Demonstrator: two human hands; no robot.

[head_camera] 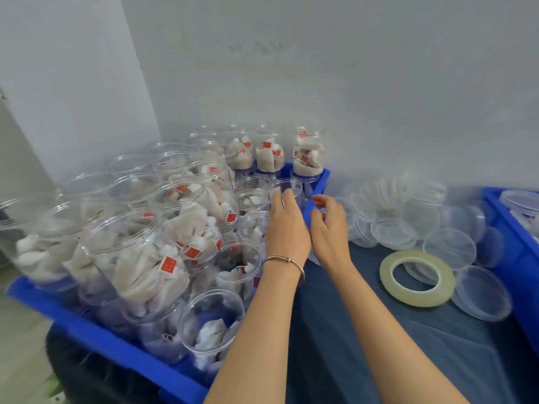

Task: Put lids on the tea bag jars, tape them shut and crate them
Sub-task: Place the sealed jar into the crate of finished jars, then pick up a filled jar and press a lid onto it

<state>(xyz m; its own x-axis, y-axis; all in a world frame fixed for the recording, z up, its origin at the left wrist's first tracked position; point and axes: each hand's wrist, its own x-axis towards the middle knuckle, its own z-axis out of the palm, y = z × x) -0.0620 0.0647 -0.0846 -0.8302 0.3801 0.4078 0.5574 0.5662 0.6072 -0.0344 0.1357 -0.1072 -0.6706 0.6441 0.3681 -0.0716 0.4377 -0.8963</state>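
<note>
Several clear lidless tea bag jars [140, 258] with red-tagged tea bags fill a blue crate [96, 330] on the left. My left hand [287, 225], with a thin bracelet at the wrist, reaches over the crate's right side. Its fairly straight fingertips touch the near rim of an almost empty jar [291, 185]. My right hand [329, 225] hovers just right of it at the crate's edge, fingers loosely curled and holding nothing. A pile of clear lids [408, 220] lies to the right. A roll of clear tape [417, 277] lies flat on the dark blue cloth [364, 345].
A second blue crate [522, 275] stands at the right edge with clear lids or jars inside. A grey wall closes the back and the left. More loose lids [482, 293] lie beside the tape roll.
</note>
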